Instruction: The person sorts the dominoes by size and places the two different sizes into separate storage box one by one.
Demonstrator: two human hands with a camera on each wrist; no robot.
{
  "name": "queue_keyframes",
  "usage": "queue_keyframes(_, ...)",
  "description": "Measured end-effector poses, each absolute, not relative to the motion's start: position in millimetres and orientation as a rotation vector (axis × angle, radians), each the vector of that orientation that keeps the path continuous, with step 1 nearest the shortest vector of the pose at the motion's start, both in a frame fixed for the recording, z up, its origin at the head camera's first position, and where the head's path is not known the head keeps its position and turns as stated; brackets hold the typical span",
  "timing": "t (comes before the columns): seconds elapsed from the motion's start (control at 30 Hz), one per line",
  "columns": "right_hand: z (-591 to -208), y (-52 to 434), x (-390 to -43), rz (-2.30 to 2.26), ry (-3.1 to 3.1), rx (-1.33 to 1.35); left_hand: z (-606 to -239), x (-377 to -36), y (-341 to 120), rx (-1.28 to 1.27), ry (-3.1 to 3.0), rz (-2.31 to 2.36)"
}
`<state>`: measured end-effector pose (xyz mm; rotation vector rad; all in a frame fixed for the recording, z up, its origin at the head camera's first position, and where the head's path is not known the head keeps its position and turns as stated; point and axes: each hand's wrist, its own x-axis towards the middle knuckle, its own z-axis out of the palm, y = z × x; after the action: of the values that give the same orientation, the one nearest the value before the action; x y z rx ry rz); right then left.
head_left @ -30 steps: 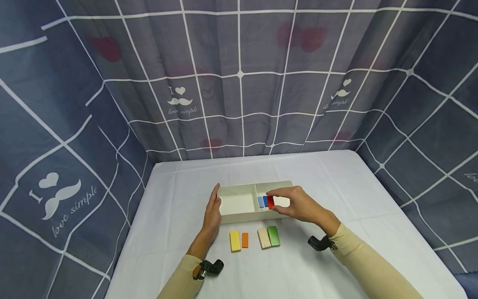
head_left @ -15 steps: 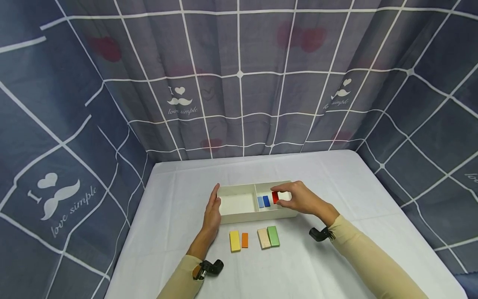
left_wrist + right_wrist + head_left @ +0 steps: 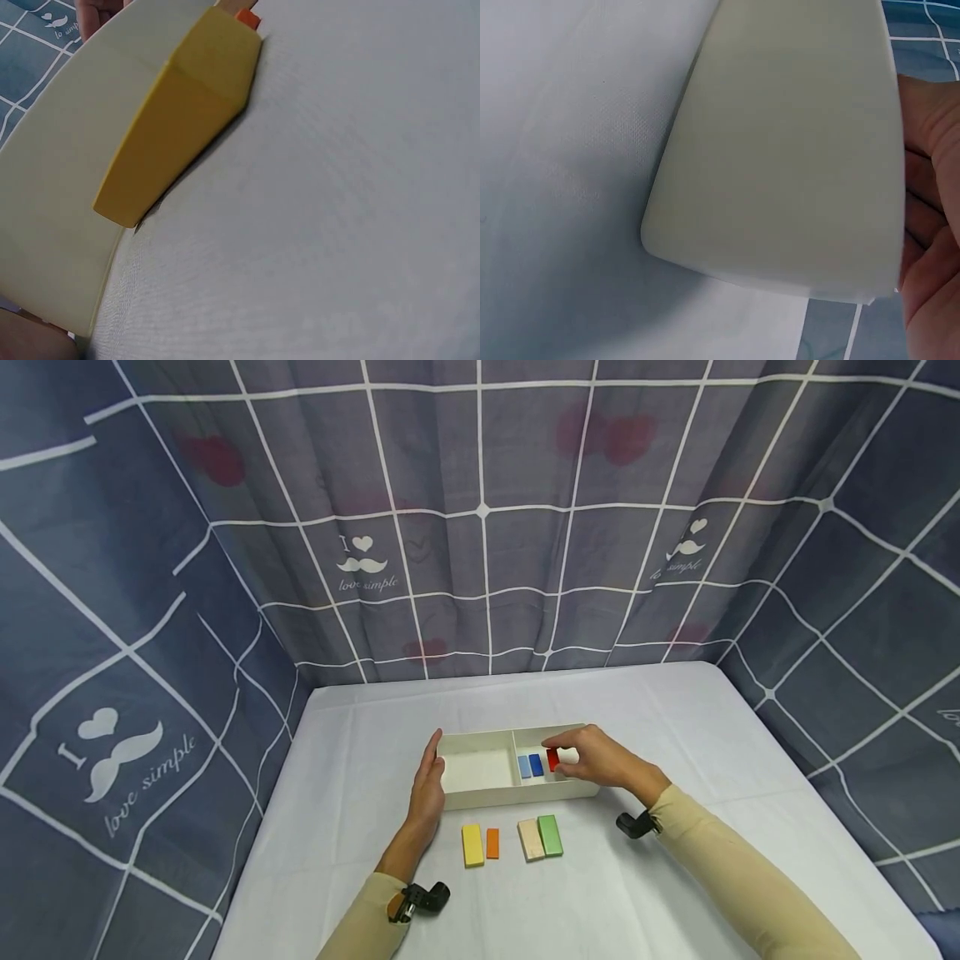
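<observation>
A cream box [image 3: 487,797] with a divider lies across the table. My left hand [image 3: 427,793] rests along its left end, fingers straight. Over the right compartment, my right hand [image 3: 604,758] pinches a red block [image 3: 552,760] between thumb and fingers, low inside the box. To the left of the red block, a light blue block [image 3: 524,767] and a dark blue block [image 3: 536,765] stand side by side in that compartment. The right wrist view has the box's outer wall [image 3: 780,150] in front, hiding the fingertips and the red block.
In front of the box lie a yellow block [image 3: 472,845], a small orange block [image 3: 492,843], a beige block [image 3: 531,840] and a green block [image 3: 550,835]. The white-covered table [image 3: 360,735] meets a grid-patterned curtain [image 3: 442,552] behind and at both sides.
My right hand has moved the red block rightward, away from the dark blue block, then slightly lower. My left hand has stayed at the box's left end.
</observation>
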<state>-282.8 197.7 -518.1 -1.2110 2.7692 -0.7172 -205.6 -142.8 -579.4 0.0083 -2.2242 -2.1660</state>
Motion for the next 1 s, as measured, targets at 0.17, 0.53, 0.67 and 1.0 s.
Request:
queue_keyframes(0.17, -524, 193, -288, -0.654, 2.765, -1.227, -580, -206, -143, 0.013, -2.225, -2.162)
queue_keyframes(0.53, -523, 186, -291, -0.601, 2.747, -1.223, -582, -208, -143, 0.010, -2.226, -2.163)
queue_keyframes(0.67, -524, 185, -293, -0.575, 2.742, -1.218, -582, -207, -143, 0.008, -2.227, -2.161)
queue_keyframes(1.0, -525, 181, -299, -0.479, 2.736, -1.245, -581, -207, -143, 0.013, -2.243, -2.140)
